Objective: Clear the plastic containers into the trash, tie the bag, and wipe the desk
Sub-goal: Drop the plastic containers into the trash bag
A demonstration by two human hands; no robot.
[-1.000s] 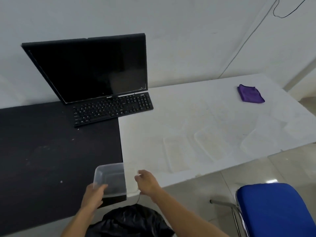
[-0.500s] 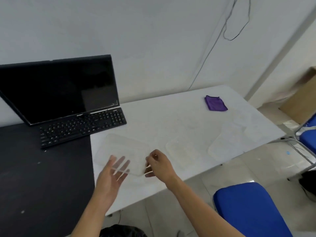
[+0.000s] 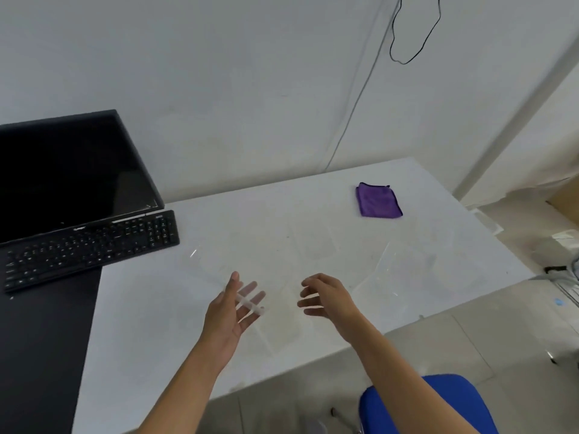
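On the white desk [image 3: 266, 214], clear containers [image 3: 404, 270], outlines faint, hardly distinguishable.

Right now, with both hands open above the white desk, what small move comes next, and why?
Probably close the left hand and right hand on the clear container between them: its rim crosses the left fingers, and neither hand grips anything.

Purple cloth [image 3: 378, 201] on white desk [image 3: 313, 220], black monitor [image 3: 62, 170] and keyboard [image 3: 87, 249], blue chair [image 3: 438, 405].
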